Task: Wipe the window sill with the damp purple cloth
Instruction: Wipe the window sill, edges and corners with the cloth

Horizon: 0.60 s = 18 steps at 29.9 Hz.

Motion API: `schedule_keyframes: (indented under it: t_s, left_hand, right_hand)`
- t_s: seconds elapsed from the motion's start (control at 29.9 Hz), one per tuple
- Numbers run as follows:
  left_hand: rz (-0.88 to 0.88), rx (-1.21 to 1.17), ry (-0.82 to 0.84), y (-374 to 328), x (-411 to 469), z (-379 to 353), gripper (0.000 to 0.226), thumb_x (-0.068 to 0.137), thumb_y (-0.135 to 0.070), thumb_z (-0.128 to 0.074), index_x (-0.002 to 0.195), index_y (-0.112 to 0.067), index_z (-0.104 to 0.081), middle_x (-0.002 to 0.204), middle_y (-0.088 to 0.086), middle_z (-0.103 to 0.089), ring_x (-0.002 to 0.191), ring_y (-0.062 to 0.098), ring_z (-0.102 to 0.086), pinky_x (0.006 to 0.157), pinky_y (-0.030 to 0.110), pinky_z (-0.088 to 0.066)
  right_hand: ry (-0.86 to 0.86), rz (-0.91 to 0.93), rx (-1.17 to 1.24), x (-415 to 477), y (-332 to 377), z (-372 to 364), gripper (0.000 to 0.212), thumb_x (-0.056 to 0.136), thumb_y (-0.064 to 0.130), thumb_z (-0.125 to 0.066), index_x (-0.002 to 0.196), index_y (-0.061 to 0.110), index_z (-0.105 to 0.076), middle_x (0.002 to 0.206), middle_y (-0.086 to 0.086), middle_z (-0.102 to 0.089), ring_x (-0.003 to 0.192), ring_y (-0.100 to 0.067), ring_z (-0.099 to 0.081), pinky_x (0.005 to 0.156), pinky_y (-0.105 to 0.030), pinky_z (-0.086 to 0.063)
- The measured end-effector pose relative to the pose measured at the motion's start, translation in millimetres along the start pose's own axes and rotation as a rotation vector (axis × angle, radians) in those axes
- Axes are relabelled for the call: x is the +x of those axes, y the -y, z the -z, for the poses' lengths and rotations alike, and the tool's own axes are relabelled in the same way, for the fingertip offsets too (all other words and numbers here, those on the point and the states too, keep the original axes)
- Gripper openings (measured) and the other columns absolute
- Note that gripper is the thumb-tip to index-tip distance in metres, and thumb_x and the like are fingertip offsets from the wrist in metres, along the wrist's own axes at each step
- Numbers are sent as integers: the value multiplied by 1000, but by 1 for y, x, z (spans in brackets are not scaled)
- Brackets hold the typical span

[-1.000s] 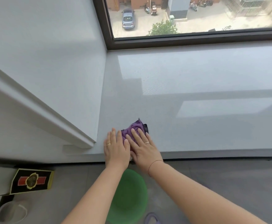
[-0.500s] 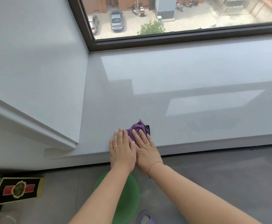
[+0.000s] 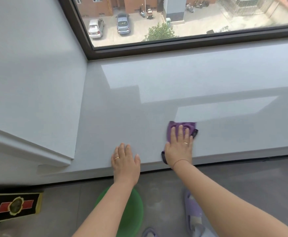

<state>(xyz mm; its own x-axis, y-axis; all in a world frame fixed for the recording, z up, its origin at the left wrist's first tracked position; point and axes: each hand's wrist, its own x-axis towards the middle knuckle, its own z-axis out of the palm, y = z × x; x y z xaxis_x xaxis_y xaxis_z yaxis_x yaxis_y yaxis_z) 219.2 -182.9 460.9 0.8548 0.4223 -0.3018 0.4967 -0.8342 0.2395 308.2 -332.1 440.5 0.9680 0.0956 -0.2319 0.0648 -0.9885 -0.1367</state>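
Cloth (image 3: 188, 125) flat beneath right grip (image 3: 178, 149)

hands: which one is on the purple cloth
The right hand, pressed flat on the purple cloth; the left hand rests on the bare window sill.

sill (image 3: 157, 86): smooth pale grey, faint sheen | cloth (image 3: 184, 126) under my right hand (image 3: 179, 147): soft purple fabric, on the sill | frame (image 3: 174, 45) behind the sill: dark matt
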Motion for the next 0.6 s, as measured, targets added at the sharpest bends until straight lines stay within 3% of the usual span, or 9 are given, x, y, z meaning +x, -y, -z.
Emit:
schedule_keyframes:
  t_s: [0.1, 0.2, 0.27, 0.37, 0.5, 0.53, 0.6]
  left_hand:
    - [9, 21, -31, -11, 5, 0, 57, 100, -39, -26, 150, -15, -11, 160, 5, -1, 147, 21, 0, 120, 39, -3]
    - [-34, 72, -24, -19, 13, -1, 60, 100, -41, -24, 151, -18, -3, 160, 2, 7, 147, 19, 7, 119, 39, 2]
    - [-53, 107, -8, -21, 21, -2, 61, 100, -41, -22, 151, -19, 2, 160, 2, 11, 147, 19, 10, 119, 39, 5]
    - [-63, 123, 20, -28, 31, -4, 61, 100, -42, -19, 150, -19, 8, 159, 1, 16, 146, 19, 15, 119, 39, 8]
    - [-53, 124, 24, -42, 42, -8, 62, 100, -43, -20, 151, -18, 6, 159, 2, 15, 146, 19, 14, 119, 38, 8]
    - [-42, 120, 12, -47, 45, -9, 62, 100, -43, -21, 151, -18, 5, 159, 2, 14, 146, 19, 12, 119, 38, 7]
    - [-30, 117, -31, -58, 53, -9, 61, 100, -42, -21, 151, -17, 2, 160, 4, 11, 147, 20, 10, 118, 38, 6]
  right_hand:
    - [86, 393, -36, -12, 32, -11, 61, 98, 44, -20, 150, 26, 6, 159, -2, 17, 144, -25, 22, 113, -39, 20]
    - [86, 619, -99, 8, 8, -5, 59, 98, 47, -18, 150, 29, 4, 159, 2, 13, 145, -19, 18, 112, -35, 21]
    - [42, 569, -133, 37, -25, 6, 59, 99, 47, -17, 150, 28, 4, 159, 2, 13, 146, -19, 17, 114, -34, 17]
    - [50, 295, -124, 80, -74, 29, 59, 99, 45, -17, 150, 26, 6, 159, 1, 14, 146, -19, 15, 117, -35, 10]
    - [42, 63, -57, 89, -58, 32, 61, 99, 42, -19, 151, 22, 7, 159, -4, 15, 146, -26, 15, 118, -42, 10]
    - [46, 95, -49, 84, -42, 28, 62, 99, 42, -21, 151, 21, 7, 159, -5, 16, 146, -28, 16, 117, -43, 11]
    - [74, 348, -38, 67, -10, 17, 61, 99, 43, -21, 151, 23, 4, 159, -5, 15, 145, -28, 19, 115, -43, 16]
